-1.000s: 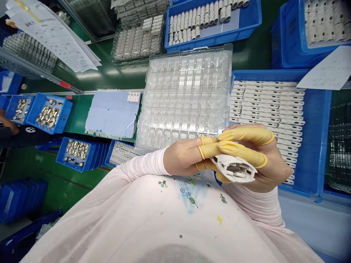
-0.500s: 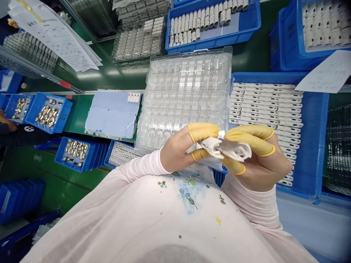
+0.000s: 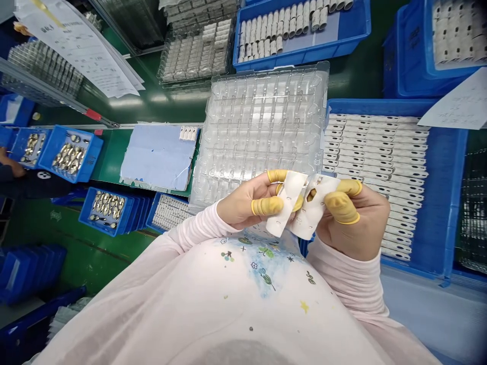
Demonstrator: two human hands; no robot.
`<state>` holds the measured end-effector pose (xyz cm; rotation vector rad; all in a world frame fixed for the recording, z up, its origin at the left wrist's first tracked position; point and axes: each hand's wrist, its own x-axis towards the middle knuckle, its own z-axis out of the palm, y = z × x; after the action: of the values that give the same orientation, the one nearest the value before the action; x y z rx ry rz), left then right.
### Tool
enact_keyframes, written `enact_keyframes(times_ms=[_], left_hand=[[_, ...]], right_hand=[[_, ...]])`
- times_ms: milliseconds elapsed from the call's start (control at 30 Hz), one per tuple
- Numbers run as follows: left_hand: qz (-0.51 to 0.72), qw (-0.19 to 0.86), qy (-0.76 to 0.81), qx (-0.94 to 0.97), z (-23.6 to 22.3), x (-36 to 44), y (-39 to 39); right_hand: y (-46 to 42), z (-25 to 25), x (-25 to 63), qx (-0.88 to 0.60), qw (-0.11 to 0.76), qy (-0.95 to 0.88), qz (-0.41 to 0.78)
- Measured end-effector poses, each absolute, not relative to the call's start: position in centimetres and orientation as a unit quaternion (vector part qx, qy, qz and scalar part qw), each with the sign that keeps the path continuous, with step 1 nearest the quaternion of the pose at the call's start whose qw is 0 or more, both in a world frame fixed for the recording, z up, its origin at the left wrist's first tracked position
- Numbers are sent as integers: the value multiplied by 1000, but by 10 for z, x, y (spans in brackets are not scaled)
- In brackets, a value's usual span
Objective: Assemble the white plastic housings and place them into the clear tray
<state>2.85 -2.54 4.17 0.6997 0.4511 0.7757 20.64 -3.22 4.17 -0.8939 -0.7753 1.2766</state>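
Observation:
Two white plastic housings are held side by side in front of my chest. My left hand [image 3: 256, 203], with yellow finger cots, pinches the left housing [image 3: 287, 203], whose face shows small slots. The right housing [image 3: 314, 208] has a dark oval hole near its upper part, and my right hand [image 3: 352, 213], also in yellow finger cots, grips it by its right side. Their tops lean close together. Just beyond my hands lies a stack of clear plastic blister trays [image 3: 262, 121].
To the right a blue bin [image 3: 443, 192] holds rows of white housings. Another blue bin [image 3: 300, 54] with white tubes stands behind the trays. On the left are a blue pad [image 3: 155, 157] and bins of shiny metal parts [image 3: 70, 157]. A person's arm [image 3: 13, 167] shows at far left.
Both housings have turned from end-on to showing their long outer faces. My hands have rotated with them, and the view has shifted slightly.

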Motion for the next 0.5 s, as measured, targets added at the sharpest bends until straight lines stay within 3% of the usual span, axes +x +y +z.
enact_keyframes(times_ms=[500], left_hand=[[346,824,300,334,41,30,-21]], right_hand=[[-29,39,196,-390,643,-287,594]])
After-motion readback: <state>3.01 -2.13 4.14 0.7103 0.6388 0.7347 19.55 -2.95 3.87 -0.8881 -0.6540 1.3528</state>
